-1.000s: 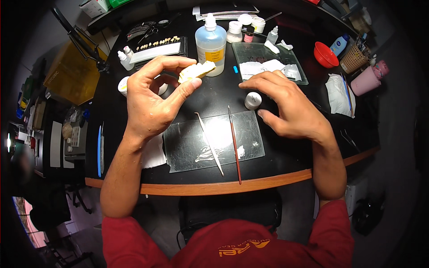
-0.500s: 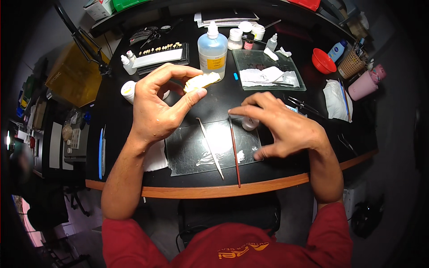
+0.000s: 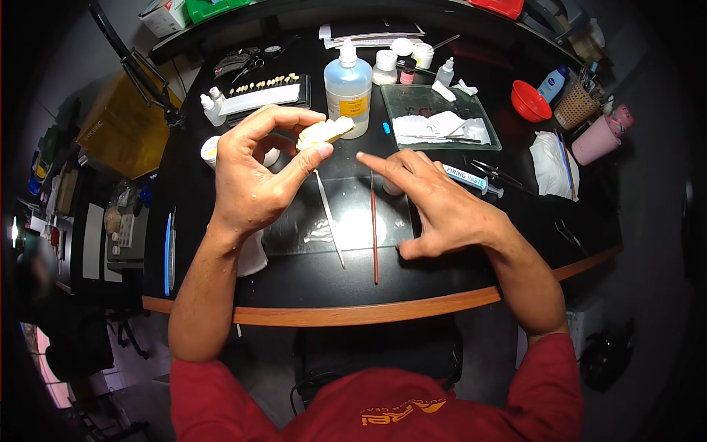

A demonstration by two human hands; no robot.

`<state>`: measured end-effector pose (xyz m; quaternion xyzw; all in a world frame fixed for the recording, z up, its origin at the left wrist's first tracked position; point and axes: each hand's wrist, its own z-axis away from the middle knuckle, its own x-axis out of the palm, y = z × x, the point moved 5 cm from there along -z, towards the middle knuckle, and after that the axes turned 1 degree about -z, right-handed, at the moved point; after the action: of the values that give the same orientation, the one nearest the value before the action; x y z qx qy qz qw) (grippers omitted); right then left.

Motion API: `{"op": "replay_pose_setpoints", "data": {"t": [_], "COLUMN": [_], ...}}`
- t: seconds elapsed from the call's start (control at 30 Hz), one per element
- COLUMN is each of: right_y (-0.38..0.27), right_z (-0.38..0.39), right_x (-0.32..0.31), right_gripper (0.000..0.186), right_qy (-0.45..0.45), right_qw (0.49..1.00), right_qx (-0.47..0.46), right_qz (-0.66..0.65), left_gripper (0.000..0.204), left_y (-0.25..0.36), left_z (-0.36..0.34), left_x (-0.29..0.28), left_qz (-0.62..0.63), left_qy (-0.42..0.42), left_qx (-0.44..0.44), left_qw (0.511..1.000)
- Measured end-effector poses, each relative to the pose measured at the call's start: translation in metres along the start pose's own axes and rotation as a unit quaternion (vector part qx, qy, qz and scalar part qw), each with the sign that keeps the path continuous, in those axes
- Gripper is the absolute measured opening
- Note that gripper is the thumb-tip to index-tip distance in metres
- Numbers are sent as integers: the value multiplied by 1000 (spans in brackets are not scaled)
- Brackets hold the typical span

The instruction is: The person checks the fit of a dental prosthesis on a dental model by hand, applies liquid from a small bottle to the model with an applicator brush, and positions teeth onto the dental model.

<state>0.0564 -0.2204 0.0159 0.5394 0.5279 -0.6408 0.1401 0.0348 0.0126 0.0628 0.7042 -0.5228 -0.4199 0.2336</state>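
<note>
My left hand (image 3: 258, 169) is raised above the desk. Pinched between its thumb and fingers is a small cream-yellow piece with a lumpy edge, which looks like a dental model (image 3: 324, 133). My right hand (image 3: 449, 202) spreads over the right end of a glass slab (image 3: 283, 232), index finger stretched out and thumb apart, near the slab's side. Whether it touches the slab I cannot tell. Across the slab lie a slim white dental carving tool (image 3: 329, 221) and a red-brown brush (image 3: 374, 228), tips pointing away from me. A small white jar (image 3: 392, 187) is partly hidden by my right hand.
Behind my hands stand a large clear bottle (image 3: 349, 88), small jars (image 3: 385, 68) and a tooth shade guide (image 3: 261, 99). A second glass slab (image 3: 482, 88) bears white tissue. To the right are a syringe (image 3: 479, 180), tweezers (image 3: 501, 173), folded tissue (image 3: 554, 166) and a red bowl (image 3: 530, 102).
The slab has slid away from the desk's front edge, carrying the white tool and the brush. My right hand has shifted left, uncovering the syringe. My left hand still holds the dental model, now tilted differently.
</note>
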Motion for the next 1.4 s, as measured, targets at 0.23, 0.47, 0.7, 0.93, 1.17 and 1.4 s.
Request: {"op": "replay_pose_setpoints", "data": {"t": [0.23,0.47,0.7,0.93,1.17,1.4], "right_y": [3,-19,-31,-16,-18,-23], "right_z": [-7,0,-1,-1,-1,0], "right_x": [-1,-21,5,5,2,-2], "right_gripper": [114,75,67,36,25,23], "right_qy": [107,250,287,278,308,291], "right_qw": [992,967,943,939,935,942], "right_qx": [-9,-47,-47,0,-33,-21], "right_qz": [60,-10,-163,-203,-171,-163], "left_gripper": [28,28,25,25,28,29], "left_y": [-3,-3,-3,-6,-11,-7], "left_z": [-1,-2,6,12,14,13], "left_x": [-3,12,29,43,39,40], "left_qz": [0,-20,-32,80,80,76], "left_qy": [10,-50,-89,-90,-93,-99], "left_qx": [4,-3,-2,-66,-46,-46], "left_qw": [1000,999,996,991,991,991]}}
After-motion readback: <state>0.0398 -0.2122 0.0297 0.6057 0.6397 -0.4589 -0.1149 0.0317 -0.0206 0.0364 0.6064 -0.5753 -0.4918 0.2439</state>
